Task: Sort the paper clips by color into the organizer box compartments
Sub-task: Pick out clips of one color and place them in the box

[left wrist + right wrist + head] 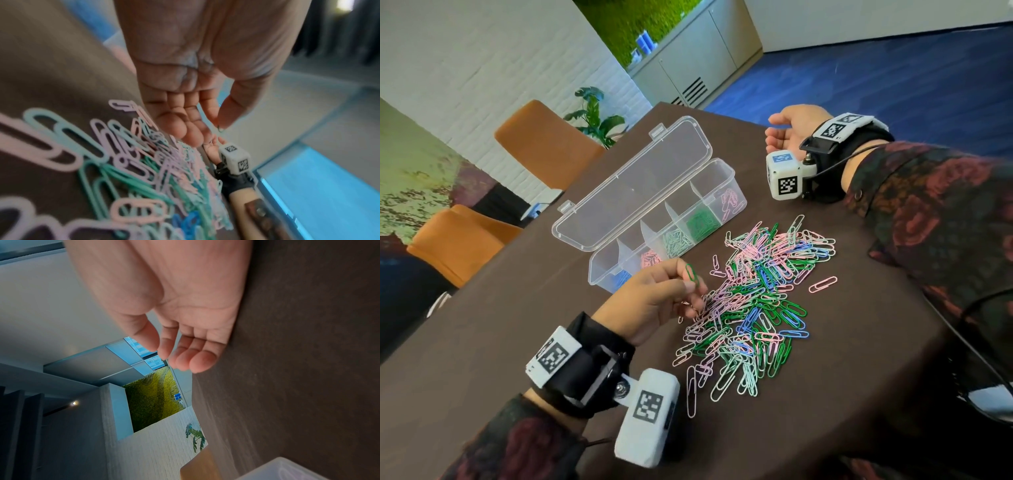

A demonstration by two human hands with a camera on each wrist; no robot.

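While the pile of paper clips (756, 301) lies loose on the brown counter (517, 325), one dark green clip (692, 274) is raised just above the pile's left edge, pinched between thumb and forefinger of the left hand (654, 301). Remaining fingers of that hand curl over the pile's edge; the left wrist view is blurred and shows only a sliver of the clip at the thumb tip. Pile holds pink, light green, dark green, blue and pale lilac clips, tangled, with one pink clip (823, 284) lying apart to the pile's right.

Organizer box (726, 171), clear plastic, sits just beyond the pile, lid (633, 185) hinged open away from the person. Compartments, nearest end first: blue clips (621, 278), pink clips (650, 258), light green clips (677, 241), dark green clips (701, 222), and pink clips (729, 202) at the far end.

Right hand (789, 132) rests on the counter beyond the pile, to the right of the box, well apart from both. Its fingers are loosely curled and it holds nothing, palm turned sideways. Both wrists carry black straps with white marker-tagged cameras.

Beyond the counter: two orange chairs (544, 144), a potted plant (595, 113).
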